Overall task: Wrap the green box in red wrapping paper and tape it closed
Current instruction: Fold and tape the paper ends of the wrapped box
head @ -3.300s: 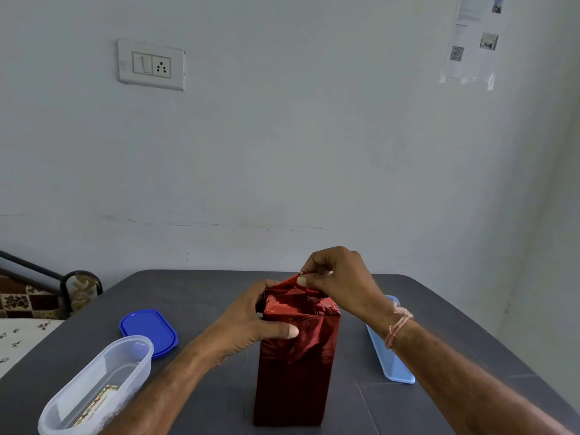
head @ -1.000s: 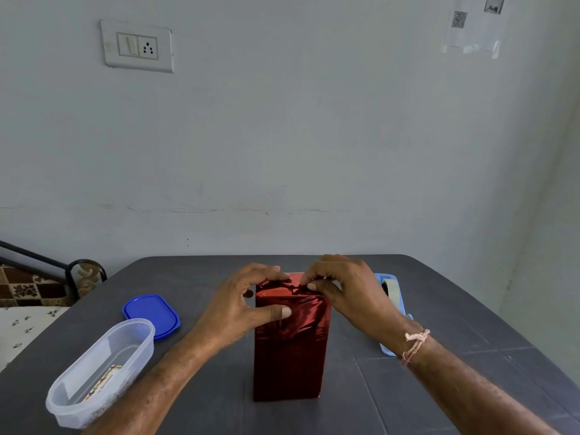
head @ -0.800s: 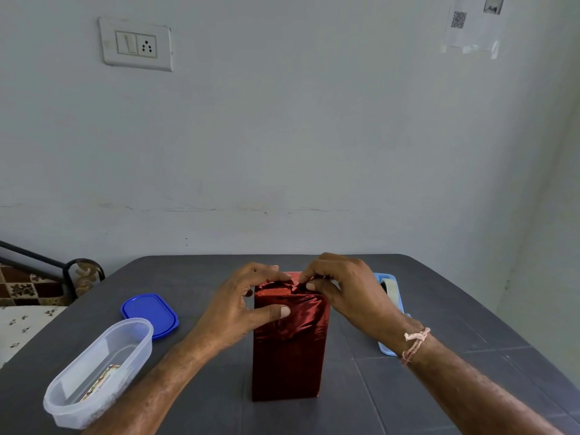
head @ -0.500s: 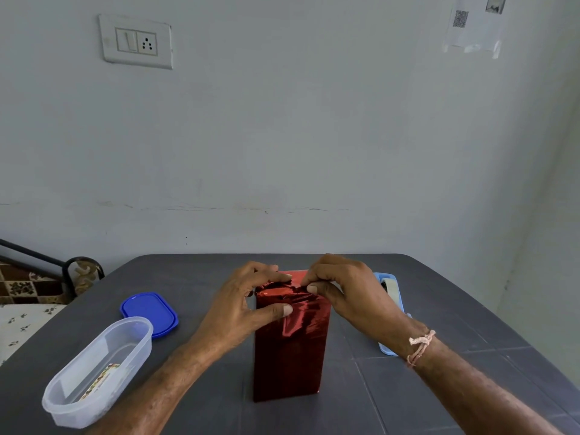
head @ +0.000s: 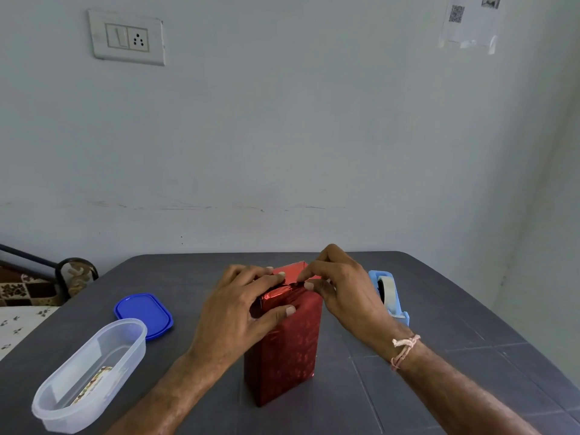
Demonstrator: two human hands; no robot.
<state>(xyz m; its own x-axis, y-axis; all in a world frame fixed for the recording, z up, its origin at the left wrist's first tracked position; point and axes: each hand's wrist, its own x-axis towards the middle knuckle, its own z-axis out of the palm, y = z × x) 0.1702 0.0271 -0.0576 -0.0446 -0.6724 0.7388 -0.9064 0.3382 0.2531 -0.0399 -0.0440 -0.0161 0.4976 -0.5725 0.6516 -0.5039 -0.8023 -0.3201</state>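
- Your box (head: pixel 284 356) stands upright on its end at the middle of the dark grey table (head: pixel 439 356). It is fully covered in red wrapping paper (head: pixel 295 324), so none of its green shows.
- Your left hand (head: pixel 238 309) grips the top left of the box. Its thumb (head: pixel 282 311) lies across the near face and the fingers curl over the top, pressing the paper down.
- Your right hand (head: pixel 342 293) pinches a crumpled fold of the red wrapping paper at the near top edge, thumb and forefinger closed tight on it. The other fingers arch above the top of the box.
- The fingertips of both hands nearly meet over that fold.
- A pale thread bracelet (head: pixel 405 348) sits on your right wrist.
- A light blue tape dispenser (head: pixel 389 296) holding a roll of tape stands on the table just beyond your right hand, right of the box.
- A blue lid (head: pixel 142 312) lies flat on the table, left of the box.
- A clear oval container (head: pixel 91 372) stands nearer to you, just beside the lid, with a printed card inside.
- On the wall behind are a switch plate (head: pixel 127 37) at upper left and a paper sheet (head: pixel 467 20) with a QR code at upper right.
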